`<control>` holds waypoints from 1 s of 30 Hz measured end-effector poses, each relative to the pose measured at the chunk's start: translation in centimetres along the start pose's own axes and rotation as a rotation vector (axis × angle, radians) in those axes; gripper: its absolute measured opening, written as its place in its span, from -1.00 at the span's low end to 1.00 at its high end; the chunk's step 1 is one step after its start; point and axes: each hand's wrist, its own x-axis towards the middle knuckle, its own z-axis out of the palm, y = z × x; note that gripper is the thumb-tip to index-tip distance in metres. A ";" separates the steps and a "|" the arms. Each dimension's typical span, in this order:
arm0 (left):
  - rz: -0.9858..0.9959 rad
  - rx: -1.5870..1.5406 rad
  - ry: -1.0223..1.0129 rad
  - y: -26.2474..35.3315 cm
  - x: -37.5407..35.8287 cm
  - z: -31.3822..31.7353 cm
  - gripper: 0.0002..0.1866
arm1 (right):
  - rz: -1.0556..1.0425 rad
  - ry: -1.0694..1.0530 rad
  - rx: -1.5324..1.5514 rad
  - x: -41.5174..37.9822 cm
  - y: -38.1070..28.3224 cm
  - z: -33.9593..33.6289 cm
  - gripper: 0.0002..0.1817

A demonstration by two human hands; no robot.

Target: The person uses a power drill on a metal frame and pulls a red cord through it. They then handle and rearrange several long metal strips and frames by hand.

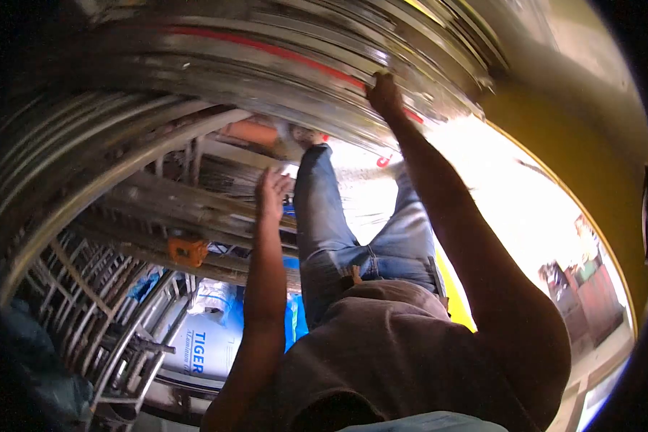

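And here are the long metal profiles (288, 85), stacked across the top of the view, a red strip (266, 48) running along them. They look stiff along short spans but whippy over their length, probably modest in weight singly, smooth enough to slide; the balanced hold should be near mid-length, clear of sharp ends. Up goes the right arm, extended, its hand (386, 95) curled against the profiles, though blur hides whether it grips one. The left hand (272, 191) hangs lower, fingers loosely spread, apparently empty, near the shelved lengths (209, 203).
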 end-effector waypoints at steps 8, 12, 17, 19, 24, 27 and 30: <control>-0.017 -0.015 0.149 -3.0 8.0 7.1 -0.27 | 0.321 -0.457 0.052 -16.0 18.1 4.4 -0.58; -0.183 -0.059 0.230 -9.2 12.0 12.3 -0.10 | 0.459 -0.313 0.044 -16.1 31.2 6.5 -0.59; -0.249 -0.265 0.358 -17.3 18.0 14.2 0.06 | 0.269 -0.104 -0.178 -10.9 41.1 4.7 -0.41; -0.264 -0.287 0.368 -19.1 19.0 14.1 0.06 | 0.235 -0.163 -0.181 -9.1 43.5 5.6 -0.34; -0.151 -0.305 0.152 -18.7 20.1 18.9 0.05 | 0.226 -0.062 -0.148 -4.3 45.3 8.1 -0.42; -0.051 -0.330 0.061 -18.7 18.8 20.4 -0.09 | 0.147 -0.090 -0.206 -3.2 45.7 9.7 -0.61; 0.045 -0.169 0.069 -18.3 18.7 22.4 -0.10 | 0.229 -0.130 -0.192 -1.5 45.6 10.5 -0.69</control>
